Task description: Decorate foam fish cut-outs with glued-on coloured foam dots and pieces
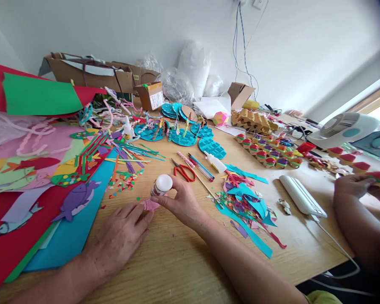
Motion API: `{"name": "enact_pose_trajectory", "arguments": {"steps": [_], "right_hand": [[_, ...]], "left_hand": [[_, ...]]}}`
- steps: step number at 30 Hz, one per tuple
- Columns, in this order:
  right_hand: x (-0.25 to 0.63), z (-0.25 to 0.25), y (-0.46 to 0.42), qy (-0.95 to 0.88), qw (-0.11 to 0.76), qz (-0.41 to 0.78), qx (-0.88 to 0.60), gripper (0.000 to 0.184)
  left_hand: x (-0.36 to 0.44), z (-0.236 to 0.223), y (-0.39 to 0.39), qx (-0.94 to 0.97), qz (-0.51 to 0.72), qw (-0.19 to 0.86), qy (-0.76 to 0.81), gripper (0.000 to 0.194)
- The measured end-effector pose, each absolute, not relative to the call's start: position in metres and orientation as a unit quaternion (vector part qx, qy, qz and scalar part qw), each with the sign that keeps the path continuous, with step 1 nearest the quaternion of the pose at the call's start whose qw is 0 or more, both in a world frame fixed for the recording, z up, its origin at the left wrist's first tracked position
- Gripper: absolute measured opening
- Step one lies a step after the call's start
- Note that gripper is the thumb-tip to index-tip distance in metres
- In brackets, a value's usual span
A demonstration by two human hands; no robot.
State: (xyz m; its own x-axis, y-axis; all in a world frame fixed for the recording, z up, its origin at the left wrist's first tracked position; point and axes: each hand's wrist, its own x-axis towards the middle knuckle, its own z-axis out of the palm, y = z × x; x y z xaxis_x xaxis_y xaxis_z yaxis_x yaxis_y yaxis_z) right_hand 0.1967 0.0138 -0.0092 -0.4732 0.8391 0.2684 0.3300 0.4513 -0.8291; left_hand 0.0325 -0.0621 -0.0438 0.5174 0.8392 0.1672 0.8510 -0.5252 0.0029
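My right hand point(185, 202) is closed around a small round container with a white top point(164, 183), its body partly hidden by my fingers. The container stands over or against a pink paper cutout point(150, 204) on the table. The fingertips of my left hand point(123, 226) hold that cutout from the left side. Beyond the container lie red-handled scissors point(185, 172), several pens point(202, 166), a thin wooden stick point(205, 183) and a white glue bottle point(215, 162). Small paper scraps point(126, 180) are scattered behind my left hand.
Coloured sheets with paper fish, among them a purple whale point(77, 199), cover the left side. Paper strips point(251, 211) heap up at right, near a white power bank point(302, 196). Painted egg cartons point(267, 150) and another person's hand point(353, 185) are further right. Blue discs point(183, 136) stand behind.
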Motion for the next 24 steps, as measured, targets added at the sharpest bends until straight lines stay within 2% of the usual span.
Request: {"name": "enact_pose_trajectory", "arguments": {"steps": [10, 18, 24], "right_hand": [[0.193, -0.007, 0.016, -0.790, 0.343, 0.347, -0.372, 0.017], [0.194, -0.004, 0.011, -0.813, 0.316, 0.331, -0.359, 0.018], [0.199, -0.002, 0.013, -0.807, 0.326, 0.322, -0.373, 0.019]], "left_hand": [[0.030, -0.054, -0.062, -0.870, -0.122, 0.045, -0.476, 0.032], [0.031, -0.051, -0.062, -0.872, -0.093, 0.066, -0.476, 0.030], [0.032, -0.049, -0.062, -0.875, -0.095, 0.073, -0.470, 0.031]]}}
